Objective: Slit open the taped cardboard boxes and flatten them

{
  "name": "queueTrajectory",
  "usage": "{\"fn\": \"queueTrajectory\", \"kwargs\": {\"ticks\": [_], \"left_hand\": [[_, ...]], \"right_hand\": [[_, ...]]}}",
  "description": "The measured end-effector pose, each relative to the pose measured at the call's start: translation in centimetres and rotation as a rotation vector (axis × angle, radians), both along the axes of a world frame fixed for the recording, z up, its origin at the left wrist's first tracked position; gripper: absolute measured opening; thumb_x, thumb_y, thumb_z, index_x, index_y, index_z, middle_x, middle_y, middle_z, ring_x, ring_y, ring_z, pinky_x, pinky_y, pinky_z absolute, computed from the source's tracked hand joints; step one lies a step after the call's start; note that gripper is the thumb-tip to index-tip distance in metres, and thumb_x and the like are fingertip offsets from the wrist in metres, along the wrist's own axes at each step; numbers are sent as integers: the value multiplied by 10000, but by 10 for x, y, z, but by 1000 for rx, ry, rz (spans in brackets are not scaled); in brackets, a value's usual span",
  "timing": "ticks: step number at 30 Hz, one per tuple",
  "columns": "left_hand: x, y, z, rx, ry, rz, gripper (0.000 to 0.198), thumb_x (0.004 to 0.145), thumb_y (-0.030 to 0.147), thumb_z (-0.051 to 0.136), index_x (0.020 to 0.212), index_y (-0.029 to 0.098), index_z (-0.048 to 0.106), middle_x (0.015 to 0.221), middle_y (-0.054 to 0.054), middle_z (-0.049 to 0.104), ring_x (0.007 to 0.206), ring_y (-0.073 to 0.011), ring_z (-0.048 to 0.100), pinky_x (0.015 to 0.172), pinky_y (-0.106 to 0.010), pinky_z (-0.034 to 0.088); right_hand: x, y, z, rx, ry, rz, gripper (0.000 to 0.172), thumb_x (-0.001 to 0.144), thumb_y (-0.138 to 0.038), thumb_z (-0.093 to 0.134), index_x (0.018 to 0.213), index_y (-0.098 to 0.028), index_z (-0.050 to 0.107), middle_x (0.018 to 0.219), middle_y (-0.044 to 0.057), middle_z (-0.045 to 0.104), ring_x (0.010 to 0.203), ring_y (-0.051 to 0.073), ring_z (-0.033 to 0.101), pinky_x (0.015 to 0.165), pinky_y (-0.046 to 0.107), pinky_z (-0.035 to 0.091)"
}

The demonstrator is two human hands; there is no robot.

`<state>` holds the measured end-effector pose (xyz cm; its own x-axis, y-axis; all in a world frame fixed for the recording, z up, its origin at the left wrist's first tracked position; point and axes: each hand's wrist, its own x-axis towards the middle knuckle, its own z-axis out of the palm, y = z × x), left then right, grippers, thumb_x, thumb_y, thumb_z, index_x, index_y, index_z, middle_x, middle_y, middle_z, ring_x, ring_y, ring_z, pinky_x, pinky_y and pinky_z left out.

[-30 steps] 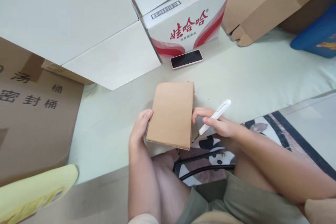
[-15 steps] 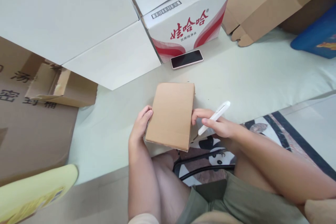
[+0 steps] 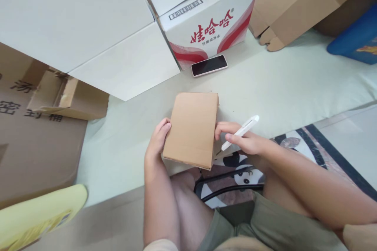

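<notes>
A closed brown cardboard box [image 3: 191,129] is held tilted over the front edge of the cloth-covered table. At its left side, my left hand [image 3: 159,138] is closed on it, with the thumb near the edge and the other fingers partly hidden behind. My right hand [image 3: 243,138] is closed around a slim white utility knife [image 3: 242,131], which slants up to the right. The fingertips of that hand touch or nearly touch the right side of the box. Whether a blade is out at the knife's lower end is hard to make out.
A phone [image 3: 209,66] lies beyond the box, before a white and red water carton [image 3: 210,33]. Large white boxes [image 3: 126,66] stand at the left back. Open cardboard [image 3: 290,8] and a blue container [image 3: 353,41] are at the right, a yellow object [image 3: 53,211] at the lower left.
Hardly anything differs. The white utility knife has tilted very slightly in my right hand; the box and my left hand stay in place.
</notes>
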<state>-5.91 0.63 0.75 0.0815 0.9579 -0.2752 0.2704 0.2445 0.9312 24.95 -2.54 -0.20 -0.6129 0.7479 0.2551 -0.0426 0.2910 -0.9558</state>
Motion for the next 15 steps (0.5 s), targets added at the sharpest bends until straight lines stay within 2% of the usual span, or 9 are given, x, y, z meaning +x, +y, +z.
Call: {"fn": "queueTrajectory", "kwargs": {"ticks": [6, 15], "left_hand": [[-3, -1, -1, -2, -12, 4, 276, 880, 494, 605, 864, 218, 598, 914, -41, 664, 809, -203, 619, 714, -333, 508], [-1, -2, -1, -6, -71, 29, 281, 878, 486, 631, 969, 221, 644, 1016, -49, 684, 882, -204, 633, 756, -326, 511]], "right_hand": [[0, 0, 0, -6, -10, -3, 527, 1023, -637, 331, 922, -181, 575, 917, 67, 631, 843, 189, 570, 795, 334, 434], [2, 0, 1, -6, -31, 1, 523, 1020, -638, 338, 919, -181, 570, 921, 73, 629, 856, 194, 577, 795, 339, 449]]}}
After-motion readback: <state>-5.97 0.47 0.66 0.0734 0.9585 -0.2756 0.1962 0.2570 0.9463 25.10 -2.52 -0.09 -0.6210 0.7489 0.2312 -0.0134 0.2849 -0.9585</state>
